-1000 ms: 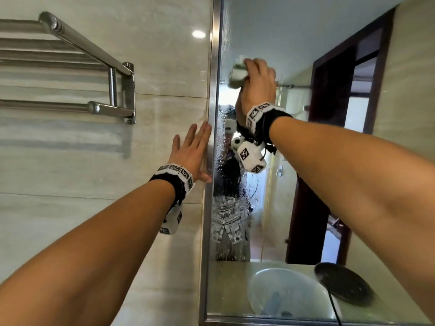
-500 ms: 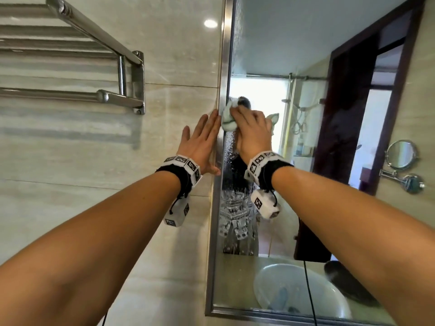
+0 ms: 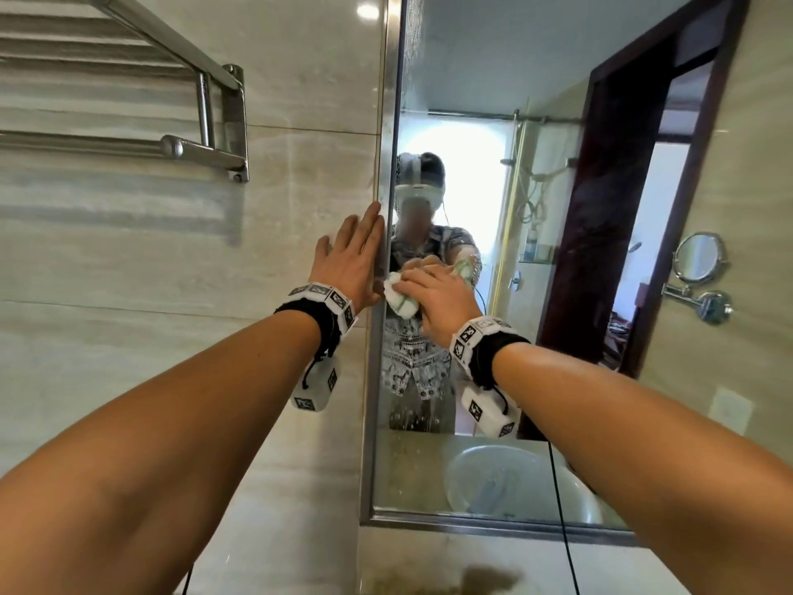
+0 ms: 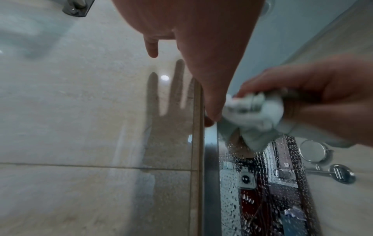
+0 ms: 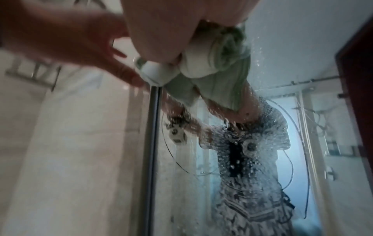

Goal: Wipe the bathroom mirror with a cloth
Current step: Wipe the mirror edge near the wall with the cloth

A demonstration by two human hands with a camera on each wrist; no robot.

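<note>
Pale green-and-white bunched cloth (image 3: 400, 299) sits at the steel-framed wall mirror (image 3: 493, 478) frame's 9 o'clock edge, clenched in your right hand (image 3: 437, 300). Your flat, spread left hand (image 3: 349, 261) lies beside it; collision likely. Droplets below may streak.

Over the last second the right hand (image 3: 433, 296) has carried the bunched cloth (image 3: 399, 299) down the mirror (image 3: 493, 70), from high on the glass near its left frame to a spot level with the left hand's (image 3: 349, 261) thumb, with the cloth now just beside that thumb. The head view has tipped down with it, so the reflected person's head, hidden behind the hand and cloth before, now shows above the cloth.
</note>
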